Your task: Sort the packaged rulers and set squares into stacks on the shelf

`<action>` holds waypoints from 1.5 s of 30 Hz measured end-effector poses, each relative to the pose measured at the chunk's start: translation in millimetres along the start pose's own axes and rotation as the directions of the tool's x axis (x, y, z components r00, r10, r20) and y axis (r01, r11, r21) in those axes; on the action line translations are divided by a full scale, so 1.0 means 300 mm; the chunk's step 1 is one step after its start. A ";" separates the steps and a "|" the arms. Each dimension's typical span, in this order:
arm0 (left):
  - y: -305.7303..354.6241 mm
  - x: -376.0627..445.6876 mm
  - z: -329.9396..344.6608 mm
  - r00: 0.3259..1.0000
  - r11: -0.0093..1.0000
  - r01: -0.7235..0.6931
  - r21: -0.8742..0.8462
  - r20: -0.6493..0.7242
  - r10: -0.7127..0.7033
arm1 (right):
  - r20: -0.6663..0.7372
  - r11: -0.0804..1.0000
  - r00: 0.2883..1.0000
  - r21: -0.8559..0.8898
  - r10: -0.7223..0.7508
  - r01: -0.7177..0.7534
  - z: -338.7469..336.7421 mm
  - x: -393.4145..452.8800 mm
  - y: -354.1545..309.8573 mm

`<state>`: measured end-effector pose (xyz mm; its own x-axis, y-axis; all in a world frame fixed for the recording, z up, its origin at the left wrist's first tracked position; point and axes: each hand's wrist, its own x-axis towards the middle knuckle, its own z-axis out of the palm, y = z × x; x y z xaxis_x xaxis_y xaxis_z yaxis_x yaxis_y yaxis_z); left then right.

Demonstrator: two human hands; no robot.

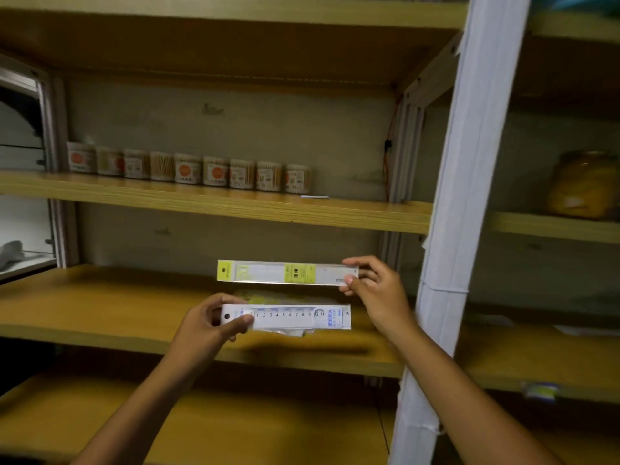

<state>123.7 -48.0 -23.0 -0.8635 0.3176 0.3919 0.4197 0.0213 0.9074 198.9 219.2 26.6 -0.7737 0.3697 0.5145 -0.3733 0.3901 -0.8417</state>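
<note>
Wooden shelf (84,310) under both grips: left hand (208,325) pinches blue-print packaged ruler (292,317), right hand (375,290) pinches yellow-label packaged ruler (285,272) above it, toothpick jars (188,169) higher up, white post (466,196) just right.

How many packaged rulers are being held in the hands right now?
2: a yellow-labelled ruler pinched by the right hand, a blue-printed ruler in the left hand. More packages beneath may be hidden.

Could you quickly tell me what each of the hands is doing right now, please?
Left hand: pinches the left end of the blue-printed packaged ruler.
Right hand: pinches the right end of the yellow-labelled packaged ruler.
</note>
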 end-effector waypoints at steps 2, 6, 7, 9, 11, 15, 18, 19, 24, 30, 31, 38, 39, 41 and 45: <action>0.041 -0.087 0.030 1.000 1.000 0.021 -0.009 -0.011 -0.021 | 0.009 1.000 1.000 0.024 -0.015 0.015 -0.039 -0.060 -0.043; 0.108 -0.235 0.086 0.999 0.999 0.048 0.005 -0.024 -0.048 | 0.043 0.999 0.998 0.023 -0.041 0.040 -0.127 -0.174 -0.108; 0.125 -0.264 0.098 0.998 0.999 0.048 0.007 -0.028 -0.048 | 0.040 0.999 0.998 0.018 -0.044 0.044 -0.151 -0.197 -0.122; 0.161 -0.321 0.125 0.999 0.999 0.045 0.022 -0.029 -0.044 | 0.029 0.999 0.998 0.005 -0.047 0.047 -0.201 -0.237 -0.151; 0.193 -0.368 0.150 0.999 0.999 0.031 0.037 -0.012 -0.031 | 0.015 0.998 0.998 0.005 -0.060 0.060 -0.254 -0.273 -0.180; 0.230 -0.421 0.175 1.000 0.998 0.013 0.059 0.000 -0.013 | -0.044 0.998 0.997 0.003 -0.055 0.055 -0.373 -0.352 -0.215; 0.242 -0.444 0.210 1.000 0.999 -0.002 0.047 0.001 0.002 | -0.120 0.999 0.992 -0.029 -0.037 0.034 -0.466 -0.416 -0.222; 0.242 -0.450 0.229 1.000 0.999 -0.003 0.043 0.009 0.003 | -0.139 0.999 0.990 -0.038 -0.028 0.023 -0.494 -0.437 -0.220; 0.238 -0.487 0.365 0.996 0.999 -0.011 0.040 0.086 0.007 | -0.196 0.999 0.980 -0.046 -0.012 0.003 -0.629 -0.524 -0.208; 0.264 -0.525 0.565 0.990 1.000 -0.015 0.027 0.143 0.012 | -0.247 0.999 0.969 -0.041 -0.018 0.008 -0.827 -0.574 -0.191; 0.275 -0.528 0.601 0.988 0.999 -0.025 0.029 0.152 0.020 | -0.258 0.999 0.966 -0.037 -0.022 0.013 -0.867 -0.576 -0.185; 0.343 -0.518 0.925 0.984 0.997 -0.075 0.020 0.163 0.071 | -0.259 0.998 0.965 -0.048 -0.041 0.030 -1.199 -0.533 -0.110; 0.349 -0.517 0.981 0.986 0.998 -0.066 0.009 0.155 0.064 | -0.245 0.998 0.968 -0.047 -0.045 0.035 -1.254 -0.519 -0.099; 0.362 -0.512 1.092 0.989 0.999 -0.044 -0.005 0.139 0.044 | -0.227 0.999 0.973 -0.042 -0.042 0.034 -1.360 -0.489 -0.079; 0.385 -0.497 1.274 0.994 1.000 -0.009 -0.011 0.107 0.010 | -0.200 0.999 0.979 -0.036 -0.046 0.040 -1.526 -0.427 -0.044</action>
<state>408.0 269.5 -34.7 -0.8242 0.4177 0.3824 0.4243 0.0084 0.9055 537.2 552.7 46.7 -0.6375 0.5126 0.5751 -0.3853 0.4343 -0.8142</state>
